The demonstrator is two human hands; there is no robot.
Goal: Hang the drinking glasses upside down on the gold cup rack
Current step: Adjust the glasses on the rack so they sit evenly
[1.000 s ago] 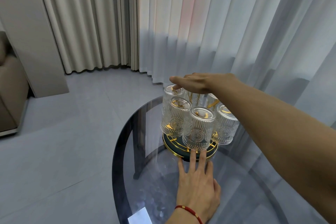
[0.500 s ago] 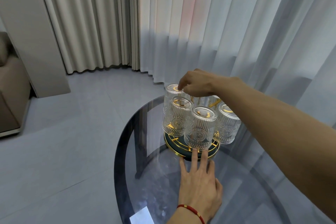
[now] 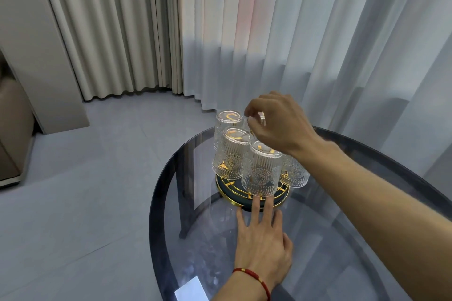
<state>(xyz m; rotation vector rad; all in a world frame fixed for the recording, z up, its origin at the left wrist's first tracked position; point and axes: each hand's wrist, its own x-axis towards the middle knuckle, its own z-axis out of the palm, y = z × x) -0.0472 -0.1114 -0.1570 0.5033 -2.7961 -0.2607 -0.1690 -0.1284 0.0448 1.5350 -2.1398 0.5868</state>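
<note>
Several ribbed clear drinking glasses hang upside down on the gold cup rack (image 3: 226, 189), which has a round dark base with a gold rim. One glass (image 3: 261, 171) is at the front, another (image 3: 231, 154) at the left, a third (image 3: 228, 118) behind it, and one (image 3: 294, 175) at the right under my forearm. My right hand (image 3: 276, 124) hovers over the rack's centre with curled fingers, thumb and forefinger close together beside a partly hidden back glass. My left hand (image 3: 263, 239) lies flat on the table, fingertips touching the rack's base.
The rack stands on a round smoked-glass table (image 3: 171, 203) with a dark rim and legs visible beneath. A white card (image 3: 190, 291) lies near the table's front edge. Curtains hang close behind the table. Grey floor and a beige sofa (image 3: 12, 129) lie to the left.
My right hand went from flat and stretched over the back glasses to curled, drawing back slightly to the right above the rack. My left hand stayed put.
</note>
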